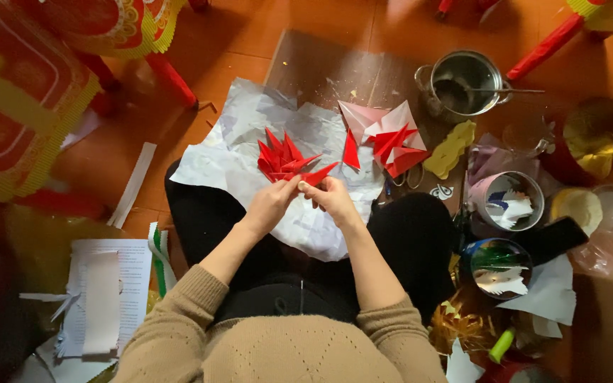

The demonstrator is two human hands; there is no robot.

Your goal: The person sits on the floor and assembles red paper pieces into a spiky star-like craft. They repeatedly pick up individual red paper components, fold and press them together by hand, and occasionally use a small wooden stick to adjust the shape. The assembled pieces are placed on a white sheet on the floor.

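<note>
Here, fingertips pinched together on a red folded paper piece, left hand and right hand meeting at its near end, thumbs and forefingers closed on it, other fingers curled loosely. Held just above the white paper sheet, probably so any scraps land there rather than on the lap. Touching the held piece, toward the sheet's middle, a cluster of red pointed pieces fanned out, seemingly already joined. Near the sheet's far right corner, a loose heap of red and pale pink folded triangles, within easy reach. Past that corner, a metal pot with a spoon in it, perhaps for glue, though contents unclear. Right of the sheet, a yellow cut-out and a small pink-lined tin of paper bits. Left of the sheet, white paper strips on the orange floor.
</note>
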